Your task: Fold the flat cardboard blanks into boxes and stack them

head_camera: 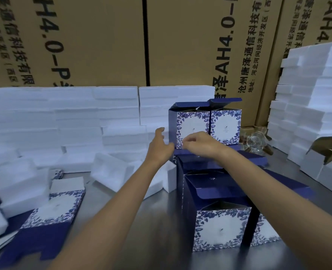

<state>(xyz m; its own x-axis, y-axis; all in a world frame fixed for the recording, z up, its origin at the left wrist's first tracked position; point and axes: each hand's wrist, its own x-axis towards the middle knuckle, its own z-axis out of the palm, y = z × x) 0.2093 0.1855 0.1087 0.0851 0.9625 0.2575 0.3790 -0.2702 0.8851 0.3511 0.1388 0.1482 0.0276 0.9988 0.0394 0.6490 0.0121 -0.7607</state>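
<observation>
A folded blue-and-white floral box [192, 123] stands on top of a lower row of folded boxes, its top flap open. Beside it on the right is a second folded box [226, 125]. My left hand [159, 143] is spread with straight fingers against the first box's left side. The fingers of my right hand [198, 142] are curled in front of that box's lower left corner; whether they pinch it is hidden. Nearer to me stands another open box [221, 228]. Flat printed blanks [50, 215] lie at the lower left.
White foam blocks [63, 117] are piled along the back and left, with a taller foam stack [313, 94] on the right. Large brown cartons [102, 41] form the back wall. Clear glass pieces [256, 142] lie behind the boxes on the metal table [157, 221].
</observation>
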